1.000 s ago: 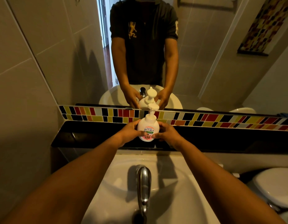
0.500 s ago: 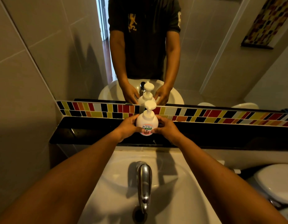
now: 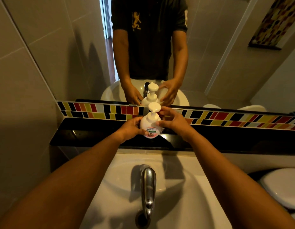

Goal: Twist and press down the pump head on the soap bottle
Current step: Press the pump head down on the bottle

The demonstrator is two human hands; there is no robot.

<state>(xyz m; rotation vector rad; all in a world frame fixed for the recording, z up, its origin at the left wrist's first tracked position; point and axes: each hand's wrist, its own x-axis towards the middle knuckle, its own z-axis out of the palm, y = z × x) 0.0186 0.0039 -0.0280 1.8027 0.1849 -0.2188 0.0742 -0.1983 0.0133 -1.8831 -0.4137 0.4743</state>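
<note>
A round white soap bottle (image 3: 150, 123) with a pink label stands upright on the black ledge (image 3: 87, 134) behind the sink. Its white pump head (image 3: 154, 106) sits raised on top, with the nozzle pointing toward me. My left hand (image 3: 129, 128) grips the bottle's left side. My right hand (image 3: 174, 120) is at the bottle's right side, thumb on the body and fingers spread up near the pump head without closing on it. The mirror above repeats the bottle and both hands.
A white sink (image 3: 184, 187) with a chrome tap (image 3: 148, 187) lies directly below my arms. A strip of coloured tiles (image 3: 226, 119) runs behind the ledge under the mirror (image 3: 209, 55). A white toilet lid (image 3: 282, 185) is at the lower right. A tiled wall closes the left side.
The bottle has been turned so the nozzle faces me and it now rests on the ledge. My right hand's fingers have lifted from the body toward the pump head.
</note>
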